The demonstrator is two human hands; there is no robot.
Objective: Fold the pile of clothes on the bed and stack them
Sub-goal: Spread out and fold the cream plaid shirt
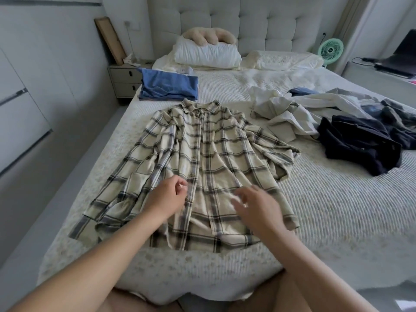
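A cream and black plaid shirt (202, 158) lies spread face up on the bed (337, 210), collar toward the headboard, sleeves out to both sides. My left hand (166, 197) hovers at the button placket near the hem with its fingers curled; whether it pinches the placket edge is hard to tell. My right hand (256, 206) is over the shirt's lower right front, fingers spread and blurred, holding nothing. A folded blue garment (168, 86) sits at the far left of the bed. An unfolded pile (315, 111) of white, blue and dark navy clothes (360, 145) lies at the right.
White pillows (207, 52) and a fluffy beige cushion (209, 36) lean at the tufted headboard. A nightstand (123, 82) stands left of the bed, a green fan (331, 50) and a laptop (400, 59) to the right. A wardrobe wall (33, 97) runs along the left.
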